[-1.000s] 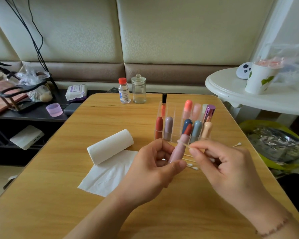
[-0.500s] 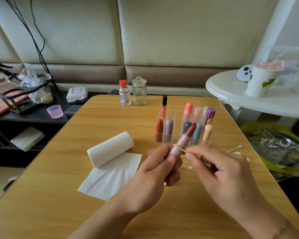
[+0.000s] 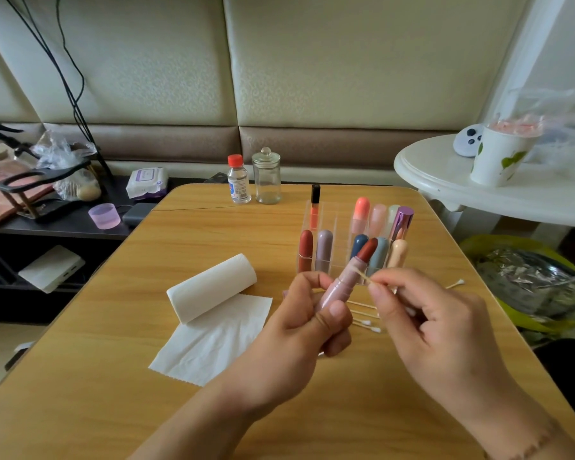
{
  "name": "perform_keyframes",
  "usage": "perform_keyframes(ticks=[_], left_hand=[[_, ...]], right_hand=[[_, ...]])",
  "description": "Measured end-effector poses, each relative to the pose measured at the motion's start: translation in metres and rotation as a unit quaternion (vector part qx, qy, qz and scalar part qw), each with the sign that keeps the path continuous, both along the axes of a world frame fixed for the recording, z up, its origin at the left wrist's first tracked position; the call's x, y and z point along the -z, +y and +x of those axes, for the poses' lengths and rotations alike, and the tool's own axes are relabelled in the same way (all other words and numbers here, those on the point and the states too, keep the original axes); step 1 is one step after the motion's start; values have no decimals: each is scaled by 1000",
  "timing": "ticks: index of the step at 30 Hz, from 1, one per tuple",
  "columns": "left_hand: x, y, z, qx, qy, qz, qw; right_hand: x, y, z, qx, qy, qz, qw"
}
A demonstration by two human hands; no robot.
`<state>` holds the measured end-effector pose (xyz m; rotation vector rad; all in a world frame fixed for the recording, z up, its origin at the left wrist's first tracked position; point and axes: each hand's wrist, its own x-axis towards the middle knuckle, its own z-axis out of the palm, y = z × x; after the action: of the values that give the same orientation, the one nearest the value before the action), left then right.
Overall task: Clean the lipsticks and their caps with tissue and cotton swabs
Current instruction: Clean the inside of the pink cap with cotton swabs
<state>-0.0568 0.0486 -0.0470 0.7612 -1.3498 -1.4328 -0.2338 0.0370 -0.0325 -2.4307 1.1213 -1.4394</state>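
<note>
Swabbing an open lipstick above the table.

Your left hand (image 3: 307,330) grips the pink lipstick (image 3: 346,280), red tip tilted up and away; your right hand (image 3: 425,327) pinches a cotton swab (image 3: 362,273) against its collar. Spare swabs (image 3: 365,318) lie just beyond on the wooden table (image 3: 113,393), tissue roll (image 3: 210,287) left, the clear organizer (image 3: 329,227) of capped lipsticks farther back.

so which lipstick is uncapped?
The pink-cased lipstick gripped by the left hand: its red bullet is exposed. The right hand pinches a swab against it. Those standing in the organizer all show capped.
</note>
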Motion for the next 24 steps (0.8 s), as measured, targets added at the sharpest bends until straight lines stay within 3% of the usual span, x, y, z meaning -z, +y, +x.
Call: perform_keyframes(ticks=[10,18,24], left_hand=[[-2,1,-3,9,84,68,994],[-2,0,-1,-16,18,17,1000],[-4,2,1,18,41,48,998]], right_hand=[[-1,0,0,4,16,10,1000],[1,2,2,1,12,2,1000],[0,5,7,-11,23,-13,1000]])
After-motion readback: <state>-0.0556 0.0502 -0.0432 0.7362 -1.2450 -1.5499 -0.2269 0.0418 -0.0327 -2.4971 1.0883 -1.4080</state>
